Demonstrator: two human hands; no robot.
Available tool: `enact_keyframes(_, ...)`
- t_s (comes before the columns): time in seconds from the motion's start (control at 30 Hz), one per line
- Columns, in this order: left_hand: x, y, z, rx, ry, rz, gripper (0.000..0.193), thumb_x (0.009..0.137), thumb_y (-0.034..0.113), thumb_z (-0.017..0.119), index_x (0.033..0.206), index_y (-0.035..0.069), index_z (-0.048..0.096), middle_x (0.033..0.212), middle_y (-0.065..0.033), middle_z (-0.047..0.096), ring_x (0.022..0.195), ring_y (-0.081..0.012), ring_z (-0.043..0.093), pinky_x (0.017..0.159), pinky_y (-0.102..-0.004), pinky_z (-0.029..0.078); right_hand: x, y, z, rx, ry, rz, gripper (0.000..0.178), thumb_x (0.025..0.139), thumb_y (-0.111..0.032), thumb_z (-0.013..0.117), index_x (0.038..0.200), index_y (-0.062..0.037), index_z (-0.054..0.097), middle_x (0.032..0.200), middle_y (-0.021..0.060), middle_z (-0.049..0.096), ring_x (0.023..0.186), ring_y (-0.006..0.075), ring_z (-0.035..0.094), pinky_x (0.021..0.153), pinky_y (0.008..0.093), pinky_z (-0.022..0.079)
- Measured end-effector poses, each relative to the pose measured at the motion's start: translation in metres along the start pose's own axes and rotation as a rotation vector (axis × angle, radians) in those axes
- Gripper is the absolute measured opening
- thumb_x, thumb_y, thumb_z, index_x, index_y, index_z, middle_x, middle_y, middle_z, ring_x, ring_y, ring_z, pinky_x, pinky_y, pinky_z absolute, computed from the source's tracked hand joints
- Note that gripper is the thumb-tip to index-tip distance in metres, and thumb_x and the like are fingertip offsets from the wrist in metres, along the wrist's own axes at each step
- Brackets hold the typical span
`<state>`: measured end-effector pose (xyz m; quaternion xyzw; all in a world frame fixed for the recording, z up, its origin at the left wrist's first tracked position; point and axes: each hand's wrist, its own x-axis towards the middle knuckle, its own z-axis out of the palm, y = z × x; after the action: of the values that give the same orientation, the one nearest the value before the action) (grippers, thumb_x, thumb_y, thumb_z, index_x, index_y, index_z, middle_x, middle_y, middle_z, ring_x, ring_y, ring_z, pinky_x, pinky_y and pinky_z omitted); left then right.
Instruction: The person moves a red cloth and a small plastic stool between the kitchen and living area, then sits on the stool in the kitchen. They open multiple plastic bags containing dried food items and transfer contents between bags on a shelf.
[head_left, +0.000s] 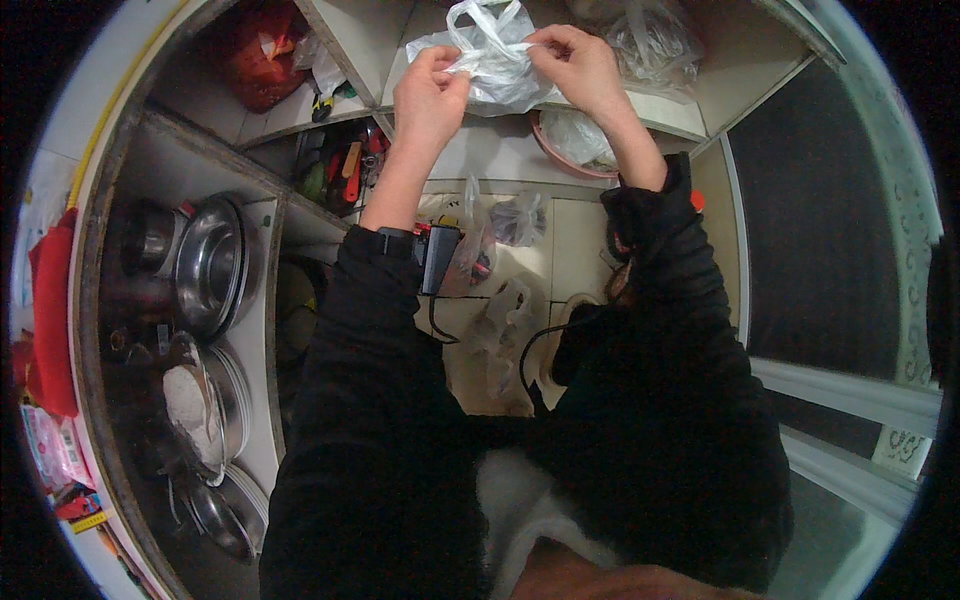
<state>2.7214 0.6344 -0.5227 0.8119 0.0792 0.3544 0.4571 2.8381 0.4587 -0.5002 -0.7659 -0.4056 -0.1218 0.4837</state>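
Observation:
A white plastic bag (503, 88) with loop handles sits on the cupboard shelf in front of me. My left hand (432, 92) pinches a twisted end of it from the left side. From the right, my right hand (580, 70) has thumb and fingers closed on the opposite twisted end. The twisted plastic crosses in the middle between both hands, with the handle loops standing above. What the bag holds is hidden.
Left on the same shelf lies a red bag (265, 60); right, a clear plastic bag (650, 45). Below are a pink basin (545, 140) and red-handled tools (352, 170). Metal bowls (213, 265) line the left shelves. Plastic bags (503, 315) lie on the tiled floor.

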Motion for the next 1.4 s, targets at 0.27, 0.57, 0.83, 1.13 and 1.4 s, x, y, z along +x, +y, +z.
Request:
enact_keyframes(0.27,0.007,-0.009,-0.006,-0.107,0.004,-0.161,0.023,0.078,0.015,0.068,0.096,0.003,0.062,0.082,-0.0082,0.067,0.072,-0.0168,0.063,0.067,-0.0299,0.049,0.006,0.006,-0.017,0.299,0.120,0.325,0.019,0.082,-0.007,0.059,0.099,-0.0032,0.067,0.078,0.0003,0.064,0.067,0.0071,0.058,0.062,0.0220,0.048)
enact_keyframes(0.57,0.005,0.006,-0.008,0.061,0.080,-0.095,0.029,0.079,0.030,0.070,0.086,0.002,0.066,0.076,-0.0076,0.064,0.071,-0.0181,0.063,0.066,-0.0315,0.048,-0.001,-0.037,-0.015,-0.084,-0.117,-0.050,0.020,0.082,-0.019,0.067,0.095,-0.0044,0.067,0.083,0.0018,0.063,0.065,0.0097,0.055,0.062,0.0251,0.047)
enact_keyframes(0.83,0.003,0.017,-0.012,-0.423,0.108,-0.395,0.019,0.087,0.018,0.062,0.086,-0.001,0.062,0.072,-0.0053,0.062,0.049,-0.0112,0.057,0.042,-0.0230,0.041,0.005,-0.022,-0.032,-0.015,-0.193,-0.103,0.025,0.082,-0.026,0.070,0.090,-0.0029,0.065,0.088,0.0029,0.060,0.071,0.0112,0.054,0.066,0.0252,0.046)
enact_keyframes(1.13,0.004,0.016,-0.012,-0.545,0.197,-0.414,0.016,0.089,0.011,0.057,0.095,-0.004,0.061,0.071,-0.0082,0.061,0.050,-0.0127,0.058,0.042,-0.0231,0.043,0.001,-0.036,-0.036,-0.294,-0.113,-0.291,0.029,0.081,-0.026,0.072,0.091,-0.0008,0.062,0.093,0.0085,0.060,0.079,0.0140,0.059,0.070,0.0274,0.047)
enact_keyframes(1.4,0.011,0.000,-0.025,-0.720,0.281,-0.472,0.017,0.090,0.007,0.053,0.102,-0.002,0.061,0.074,-0.0111,0.062,0.056,-0.0162,0.061,0.045,-0.0248,0.046,0.004,-0.043,-0.052,-0.168,-0.105,-0.120,0.020,0.083,-0.019,0.062,0.084,0.0004,0.058,0.085,0.0136,0.054,0.071,0.0290,0.054,0.063,0.0376,0.043)
